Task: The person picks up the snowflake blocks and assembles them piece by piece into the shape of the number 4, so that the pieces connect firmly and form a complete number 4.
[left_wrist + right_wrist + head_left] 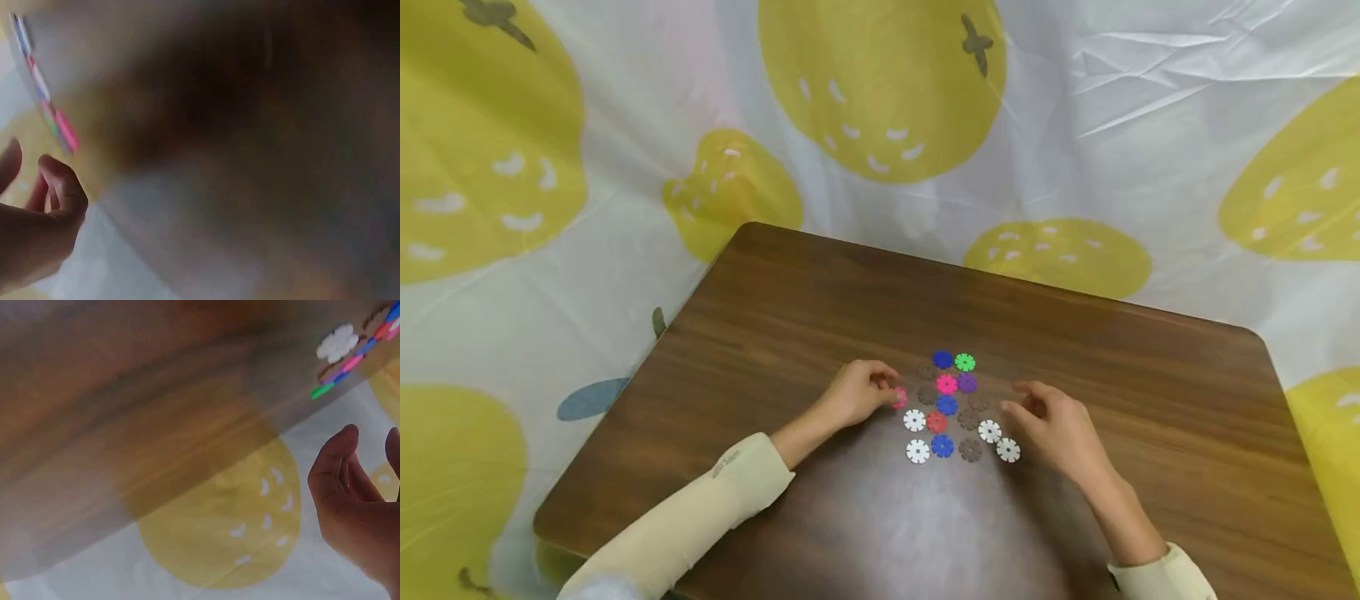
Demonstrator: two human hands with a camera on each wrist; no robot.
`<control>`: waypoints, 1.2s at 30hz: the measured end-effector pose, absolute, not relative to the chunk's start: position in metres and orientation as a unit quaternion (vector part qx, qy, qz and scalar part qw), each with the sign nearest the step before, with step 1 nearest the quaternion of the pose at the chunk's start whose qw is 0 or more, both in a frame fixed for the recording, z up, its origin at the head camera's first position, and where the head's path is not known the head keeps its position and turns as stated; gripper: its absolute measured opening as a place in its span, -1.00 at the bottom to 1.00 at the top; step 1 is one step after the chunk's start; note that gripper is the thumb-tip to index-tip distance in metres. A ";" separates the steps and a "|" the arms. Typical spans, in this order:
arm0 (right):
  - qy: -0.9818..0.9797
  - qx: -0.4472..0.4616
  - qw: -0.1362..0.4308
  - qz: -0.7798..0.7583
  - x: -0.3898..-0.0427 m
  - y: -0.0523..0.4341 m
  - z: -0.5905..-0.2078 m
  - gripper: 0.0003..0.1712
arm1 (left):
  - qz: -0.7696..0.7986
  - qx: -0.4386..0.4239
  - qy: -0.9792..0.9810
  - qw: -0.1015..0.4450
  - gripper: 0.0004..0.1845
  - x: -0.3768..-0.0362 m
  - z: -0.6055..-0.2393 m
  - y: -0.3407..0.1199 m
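1. A cluster of small flat plastic discs with notched, flower-like rims (953,406) lies on the dark brown wooden table (790,333), nearer its front edge than its back edge and about midway between the left and right edges.
2. The discs are blue, green, pink, purple, red, white and brown; the brown ones are hard to tell from the wood.
3. The left hand (857,393) rests on the table at the left side of the cluster, its fingers curled in around a pink notched disc (899,397), which shows at the fingertips.
4. The right hand (1054,422) lies at the right side of the cluster with its fingers loosely bent and spread, holding nothing; a white notched disc (1007,450) is just beside it.
5. Both arms wear cream long sleeves (700,508).
6. A white plastic sheet printed with large yellow fruits (880,83) lies around and beyond the table's back and side edges.
7. The left wrist view is too blurred to show the grip.
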State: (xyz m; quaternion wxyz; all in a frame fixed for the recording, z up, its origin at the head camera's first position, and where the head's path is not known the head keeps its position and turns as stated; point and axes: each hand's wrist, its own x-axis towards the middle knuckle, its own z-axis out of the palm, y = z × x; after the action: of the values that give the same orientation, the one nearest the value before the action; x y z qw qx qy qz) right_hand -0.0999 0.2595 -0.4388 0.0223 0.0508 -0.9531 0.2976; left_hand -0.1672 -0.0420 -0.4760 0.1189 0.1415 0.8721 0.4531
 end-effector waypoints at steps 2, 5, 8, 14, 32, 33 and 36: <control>-0.952 0.040 -0.005 0.303 -0.096 0.262 -0.441 -0.50 | 0.478 0.107 0.863 0.126 -0.67 -0.167 -0.480 -0.040; -0.953 0.027 -0.037 0.300 -0.090 0.264 -0.446 -0.47 | 0.483 0.079 0.865 0.110 -0.61 -0.166 -0.485 -0.037; -0.954 0.021 -0.047 0.295 -0.084 0.266 -0.451 -0.48 | 0.478 0.067 0.872 0.085 -0.58 -0.165 -0.488 -0.035; -0.957 0.028 -0.040 0.285 -0.072 0.269 -0.460 -0.52 | 0.454 0.087 0.886 0.031 -0.58 -0.161 -0.491 -0.030; -0.952 -0.020 -0.045 0.302 -0.065 0.260 -0.467 -0.68 | 0.397 0.066 0.913 0.064 -0.70 -0.162 -0.485 -0.026; -0.951 -0.022 -0.046 0.305 -0.064 0.260 -0.467 -0.68 | 0.397 0.064 0.913 0.068 -0.69 -0.162 -0.485 -0.026; -0.950 -0.026 -0.050 0.308 -0.063 0.259 -0.466 -0.70 | 0.397 0.064 0.913 0.076 -0.68 -0.162 -0.484 -0.026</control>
State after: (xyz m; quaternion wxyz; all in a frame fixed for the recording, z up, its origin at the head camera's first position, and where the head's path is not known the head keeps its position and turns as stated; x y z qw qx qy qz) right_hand -0.0625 0.2595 -0.4661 -0.0497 -0.0259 -0.9496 0.3084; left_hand -0.1624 -0.0264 -0.4840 0.0756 0.0635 0.9125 0.3969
